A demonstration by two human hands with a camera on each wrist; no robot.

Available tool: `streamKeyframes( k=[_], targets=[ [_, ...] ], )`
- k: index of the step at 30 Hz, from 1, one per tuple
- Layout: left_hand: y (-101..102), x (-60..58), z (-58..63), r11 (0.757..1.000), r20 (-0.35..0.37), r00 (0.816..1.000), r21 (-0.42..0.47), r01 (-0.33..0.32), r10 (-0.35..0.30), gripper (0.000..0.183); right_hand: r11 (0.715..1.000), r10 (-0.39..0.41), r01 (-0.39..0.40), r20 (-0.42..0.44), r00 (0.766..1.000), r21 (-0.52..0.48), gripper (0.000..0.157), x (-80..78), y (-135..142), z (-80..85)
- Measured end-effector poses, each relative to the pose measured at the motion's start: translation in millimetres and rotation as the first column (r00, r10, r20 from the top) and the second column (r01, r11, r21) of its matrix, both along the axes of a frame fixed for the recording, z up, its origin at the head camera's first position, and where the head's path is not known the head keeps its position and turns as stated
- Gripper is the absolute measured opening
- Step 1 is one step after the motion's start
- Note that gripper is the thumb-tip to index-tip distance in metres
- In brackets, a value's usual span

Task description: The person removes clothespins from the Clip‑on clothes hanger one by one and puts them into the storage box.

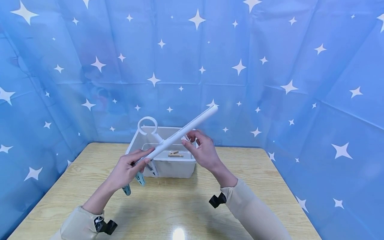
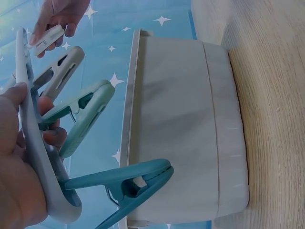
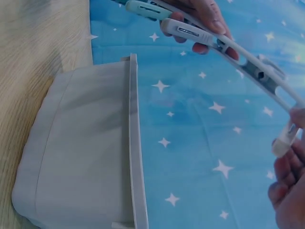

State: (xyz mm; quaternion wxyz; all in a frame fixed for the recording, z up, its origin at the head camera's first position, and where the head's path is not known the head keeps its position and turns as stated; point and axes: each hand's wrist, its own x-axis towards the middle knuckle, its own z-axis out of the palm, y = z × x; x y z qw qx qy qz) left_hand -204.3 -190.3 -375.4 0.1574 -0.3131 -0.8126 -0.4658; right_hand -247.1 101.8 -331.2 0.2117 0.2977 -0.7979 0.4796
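Observation:
My left hand [image 1: 129,168] grips the lower part of a white clip hanger [image 1: 180,133], held tilted above the basket with its ring hook [image 1: 156,126] pointing up and left. From the bar hang a dark teal clip [image 2: 124,179], a light green clip [image 2: 90,114] and a greyish-white clip [image 2: 66,69]. Near the bar's far end, my right hand [image 1: 205,150] pinches a white clip [image 3: 284,140] between thumb and fingers. Whether this clip is fastened to the bar, I cannot tell.
Behind and below the hanger, a white plastic basket [image 1: 175,169] stands on the wooden table [image 1: 240,186]. Inside it lies a small tan clothespin [image 1: 175,155]. A blue curtain [image 1: 192,66] with white stars surrounds the table's back and sides.

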Motion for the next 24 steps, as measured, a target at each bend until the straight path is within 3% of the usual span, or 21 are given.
streamKeyframes(
  k=[11,24],
  targets=[
    [-1.8,0.4,-1.2,0.999,0.040,0.999,0.032,-0.020,0.018,0.043,0.998,0.057,-0.055,0.166,0.984,-0.016,0.017,0.9,2.1,1.8],
    [-4.2,1.5,-0.9,0.999,0.034,0.999,0.035,-0.035,0.033,0.044,0.999,0.032,-0.029,0.139,0.990,-0.017,0.029,-0.1,4.8,0.2]
  ],
)
